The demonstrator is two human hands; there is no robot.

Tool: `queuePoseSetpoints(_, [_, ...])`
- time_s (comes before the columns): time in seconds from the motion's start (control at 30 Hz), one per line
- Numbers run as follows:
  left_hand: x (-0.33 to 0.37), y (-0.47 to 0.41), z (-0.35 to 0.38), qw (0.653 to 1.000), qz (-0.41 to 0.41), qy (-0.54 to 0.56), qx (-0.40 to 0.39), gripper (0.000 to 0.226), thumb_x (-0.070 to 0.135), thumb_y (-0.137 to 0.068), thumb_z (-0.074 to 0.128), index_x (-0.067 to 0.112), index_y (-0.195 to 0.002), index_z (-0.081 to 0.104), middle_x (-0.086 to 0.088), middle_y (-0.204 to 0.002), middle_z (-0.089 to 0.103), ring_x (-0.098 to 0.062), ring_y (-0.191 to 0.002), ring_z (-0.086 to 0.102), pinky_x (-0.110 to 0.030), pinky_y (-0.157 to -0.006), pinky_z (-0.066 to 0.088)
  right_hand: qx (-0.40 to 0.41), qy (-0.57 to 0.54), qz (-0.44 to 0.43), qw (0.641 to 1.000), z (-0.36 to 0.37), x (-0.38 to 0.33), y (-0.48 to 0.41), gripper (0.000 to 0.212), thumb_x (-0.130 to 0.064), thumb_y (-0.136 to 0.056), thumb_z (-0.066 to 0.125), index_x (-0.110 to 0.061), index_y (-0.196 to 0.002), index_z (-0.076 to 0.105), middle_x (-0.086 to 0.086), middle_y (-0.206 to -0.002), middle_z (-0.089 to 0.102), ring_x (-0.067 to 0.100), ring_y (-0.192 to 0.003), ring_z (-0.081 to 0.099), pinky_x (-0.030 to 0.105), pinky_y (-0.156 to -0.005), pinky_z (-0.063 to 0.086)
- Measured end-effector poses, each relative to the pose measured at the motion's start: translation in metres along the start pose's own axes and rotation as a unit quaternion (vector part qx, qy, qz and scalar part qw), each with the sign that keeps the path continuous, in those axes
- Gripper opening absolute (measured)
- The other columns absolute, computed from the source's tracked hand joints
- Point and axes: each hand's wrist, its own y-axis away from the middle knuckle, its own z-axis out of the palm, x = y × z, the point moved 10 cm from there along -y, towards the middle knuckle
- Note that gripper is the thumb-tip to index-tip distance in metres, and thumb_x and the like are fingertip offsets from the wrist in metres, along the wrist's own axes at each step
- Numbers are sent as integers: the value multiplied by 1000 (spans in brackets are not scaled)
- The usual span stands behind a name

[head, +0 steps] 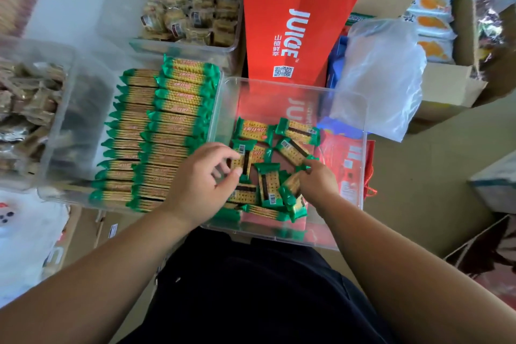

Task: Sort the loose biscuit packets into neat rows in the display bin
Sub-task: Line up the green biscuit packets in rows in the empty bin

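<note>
Two forearms reach into the clear bin [293, 86], left hand [201, 179] fingers pinching a biscuit packet [242, 158] at 9 o'clock, right hand [318, 179] fingers curled round another packet [291, 184] at 3 o'clock.

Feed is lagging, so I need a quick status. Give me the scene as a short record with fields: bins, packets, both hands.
sorted bin: clear, on the left, holds two neat packet rows
loose bin: clear, in front of the person, holds jumbled loose packets
left hand: fingers curled at one of the loose packets, grip unclear
right hand: fingers curled round one of the loose packets
behind: red juice carton
</note>
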Motion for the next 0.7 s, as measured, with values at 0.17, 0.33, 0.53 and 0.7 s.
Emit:
queuePoseSetpoints(0.17, [-42,7,96,919,-289,-3,-269,60,40,-103,56,21,-156,35,-3,-158,40,-26,-131,53,-43,-109,44,-53,-41,30,997,14,13,1,54,-26,-90,73,-20,-135,45,2,-102,64,17,-75,65,30,-55,51])
queuePoseSetpoints(0.33, [-63,15,142,850,-437,96,-278,85,51,-102,54,11,-163,11,-11,-169,19,-33,-152,27,-47,-121,27,-86,22,25,996,20,11,4,71,-41,-81,81,-12,-130,40,2,-98,62,16,-79,64,31,-58,51])
queuePoseSetpoints(0.53, [-75,10,154,850,-462,124,-220,71,35,-102,60,5,-157,27,-14,-161,35,-34,-143,39,-46,-115,33,-153,-46,39,986,38,17,5,33,-35,-84,80,-14,-102,63,5,-100,72,20,-88,69,43,-83,60])
queuePoseSetpoints(0.7, [-81,14,153,856,-463,135,-185,41,26,-104,58,6,-139,52,-5,-133,57,-24,-111,50,-36,-97,39,-192,-164,49,966,45,13,10,27,-26,-86,79,-17,-104,61,2,-100,72,19,-89,70,37,-76,59])
